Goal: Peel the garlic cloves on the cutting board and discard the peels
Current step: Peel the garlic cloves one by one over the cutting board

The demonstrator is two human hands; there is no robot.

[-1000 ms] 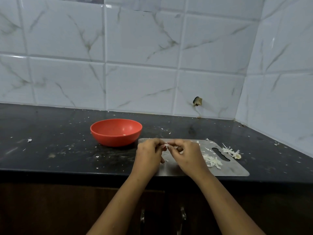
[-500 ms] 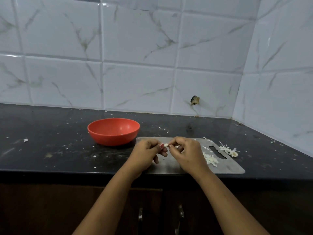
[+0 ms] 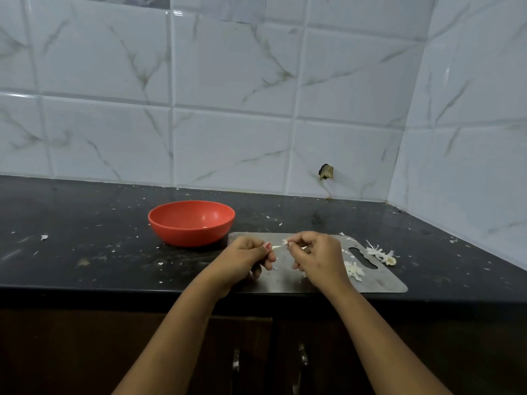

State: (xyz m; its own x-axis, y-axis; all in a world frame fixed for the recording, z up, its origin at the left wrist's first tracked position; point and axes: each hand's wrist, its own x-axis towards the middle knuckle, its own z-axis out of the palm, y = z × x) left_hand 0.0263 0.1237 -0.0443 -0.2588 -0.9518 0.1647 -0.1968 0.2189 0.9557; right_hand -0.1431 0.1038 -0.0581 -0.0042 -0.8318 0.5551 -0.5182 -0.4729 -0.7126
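While both hands hang just above the board (image 3: pixel 382 282), the left hand (image 3: pixel 245 260) pinches a small white clove (image 3: pixel 276 247) between thumb and finger, over the middle of the board. The right hand (image 3: pixel 319 258) is close beside it, not touching, and pinches a thin peel (image 3: pixel 285 241). Whether the peel is attached to the clove, I cannot tell. A pile (image 3: pixel 353 270) of peels lies on the board near its handle hole, scraps (image 3: pixel 382 253) lie off its right end, and a red bowl (image 3: pixel 191 223) stands beside its far left corner.
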